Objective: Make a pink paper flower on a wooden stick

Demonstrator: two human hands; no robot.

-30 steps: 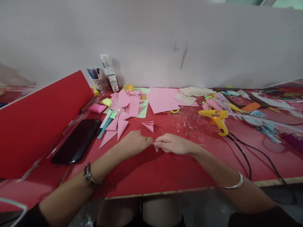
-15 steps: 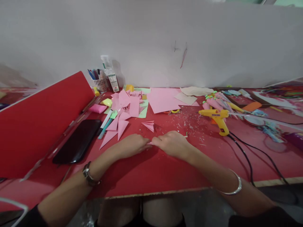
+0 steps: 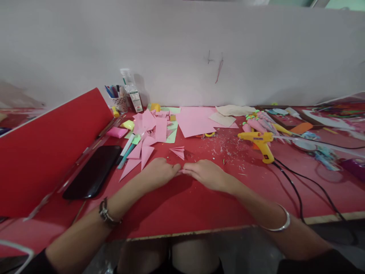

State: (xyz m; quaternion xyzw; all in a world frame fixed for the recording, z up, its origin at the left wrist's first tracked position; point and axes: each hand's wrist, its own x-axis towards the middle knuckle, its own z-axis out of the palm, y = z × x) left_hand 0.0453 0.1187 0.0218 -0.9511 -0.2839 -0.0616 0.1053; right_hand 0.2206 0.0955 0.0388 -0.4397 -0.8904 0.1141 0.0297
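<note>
My left hand [image 3: 159, 173] and my right hand [image 3: 207, 174] meet at the fingertips just above the red table. Between them they pinch a small piece of pink paper [image 3: 181, 172], mostly covered by my fingers. Just beyond my hands lies a pleated pink paper fan shape [image 3: 178, 152]. To the left, several cut and folded pink paper pieces [image 3: 146, 152] lie heaped, some pointed like triangles. A large pink sheet [image 3: 194, 120] rests flat at the back.
A yellow glue gun [image 3: 261, 144] with a black cord lies at right, near pink cones [image 3: 255, 123]. At left are a black phone [image 3: 94, 171], markers [image 3: 127, 150], a red board [image 3: 51, 152], a pen cup [image 3: 120, 102] and a bottle [image 3: 133, 93]. Paper scraps [image 3: 228, 146] litter the middle.
My right fingers have straightened and shifted slightly on the pink paper, and my left thumb lies closer to them. The view has moved a little.
</note>
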